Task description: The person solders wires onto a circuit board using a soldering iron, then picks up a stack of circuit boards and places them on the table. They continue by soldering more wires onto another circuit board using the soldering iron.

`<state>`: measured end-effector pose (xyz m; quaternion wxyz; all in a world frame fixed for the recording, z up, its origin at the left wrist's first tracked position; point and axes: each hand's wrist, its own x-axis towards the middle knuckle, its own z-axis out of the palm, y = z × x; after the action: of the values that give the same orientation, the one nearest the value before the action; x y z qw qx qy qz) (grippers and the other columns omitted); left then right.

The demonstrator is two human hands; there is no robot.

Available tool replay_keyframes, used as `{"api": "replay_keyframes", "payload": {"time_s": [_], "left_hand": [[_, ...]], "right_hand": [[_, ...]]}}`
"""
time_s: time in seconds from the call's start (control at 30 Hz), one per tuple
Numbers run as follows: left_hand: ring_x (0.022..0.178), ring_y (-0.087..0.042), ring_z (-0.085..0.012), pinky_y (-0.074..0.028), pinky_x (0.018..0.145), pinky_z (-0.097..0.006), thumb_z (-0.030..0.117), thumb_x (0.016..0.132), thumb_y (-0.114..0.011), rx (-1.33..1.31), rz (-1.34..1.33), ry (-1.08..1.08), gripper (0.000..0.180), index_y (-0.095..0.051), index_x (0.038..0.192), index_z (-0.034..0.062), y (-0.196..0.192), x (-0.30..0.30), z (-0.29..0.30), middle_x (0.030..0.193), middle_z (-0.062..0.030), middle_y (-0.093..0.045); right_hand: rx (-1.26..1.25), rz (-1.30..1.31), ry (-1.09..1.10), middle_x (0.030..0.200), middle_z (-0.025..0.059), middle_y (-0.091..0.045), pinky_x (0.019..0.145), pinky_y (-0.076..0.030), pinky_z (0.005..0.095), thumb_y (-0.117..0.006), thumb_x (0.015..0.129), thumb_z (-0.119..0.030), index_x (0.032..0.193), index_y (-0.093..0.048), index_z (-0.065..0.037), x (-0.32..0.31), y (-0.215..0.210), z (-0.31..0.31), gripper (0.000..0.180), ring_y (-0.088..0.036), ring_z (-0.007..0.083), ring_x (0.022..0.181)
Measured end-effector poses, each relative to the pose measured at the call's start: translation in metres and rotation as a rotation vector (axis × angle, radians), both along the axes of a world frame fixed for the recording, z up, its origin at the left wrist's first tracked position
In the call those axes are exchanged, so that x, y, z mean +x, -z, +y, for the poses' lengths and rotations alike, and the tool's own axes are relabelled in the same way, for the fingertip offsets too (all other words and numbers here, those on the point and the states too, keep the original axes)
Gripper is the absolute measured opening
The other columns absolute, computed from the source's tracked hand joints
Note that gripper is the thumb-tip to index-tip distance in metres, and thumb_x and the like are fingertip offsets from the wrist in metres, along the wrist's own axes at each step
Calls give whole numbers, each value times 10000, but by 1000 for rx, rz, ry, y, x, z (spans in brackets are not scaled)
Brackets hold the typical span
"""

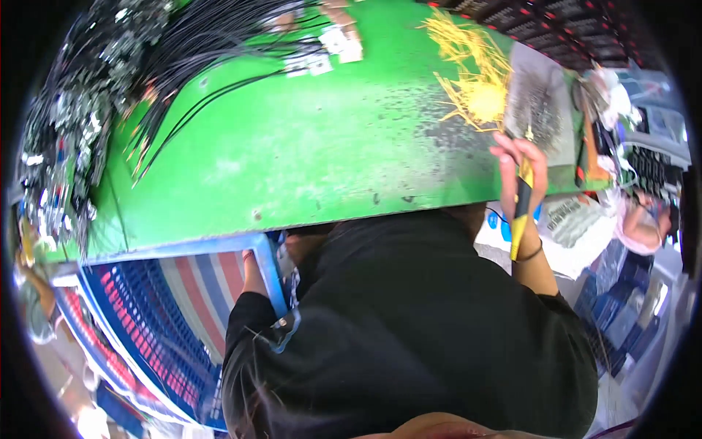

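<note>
My right hand [523,168] is above the right end of the green table [307,154], its fingers closed round a slim yellow-and-black-handled tool [521,212]. A thin tip seems to stick out beyond the fingers; I cannot make out its kind. Just past the hand lies a loose pile of thin yellow strands [479,88], and beside it a grey board [559,110] with dark, speckled marks. My left forearm [253,276] reaches to the rim of a blue plastic basket [168,249]; the rim and table edge hide the left hand's fingers.
Bundles of black cables [212,51] with bare ends and white tags lie at the far left. A heap of dark cables with shiny clear parts [88,102] hangs over the left edge. Black racks with red dots [563,29] stand at the back right. White bags [578,227] are at right.
</note>
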<state>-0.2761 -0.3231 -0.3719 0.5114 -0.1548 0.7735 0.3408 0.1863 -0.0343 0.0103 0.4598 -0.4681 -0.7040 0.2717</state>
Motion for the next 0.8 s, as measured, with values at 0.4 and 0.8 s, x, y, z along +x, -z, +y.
{"api": "replay_keyframes", "payload": {"time_s": [0.4,0.8], "left_hand": [[583,-627,-150,-487,470,-267,361,967,-539,84,-187,160,346,-619,1056,36,-201,-94,-27,809,-58,-682],[721,-620,-194,-478,663,-295,34,831,-602,705,453,1434,106,-671,876,-32,-461,92,215,774,-111,-646]], "right_hand": [[4,-250,-130,890,106,-679,664,-527,286,-634,821,50,1105,-639,-94,27,22,50,319,-684,198,762],[-45,182,66,914,115,-705,726,-543,254,-583,939,-51,1110,-582,-38,52,7,75,171,-686,150,830]]}}
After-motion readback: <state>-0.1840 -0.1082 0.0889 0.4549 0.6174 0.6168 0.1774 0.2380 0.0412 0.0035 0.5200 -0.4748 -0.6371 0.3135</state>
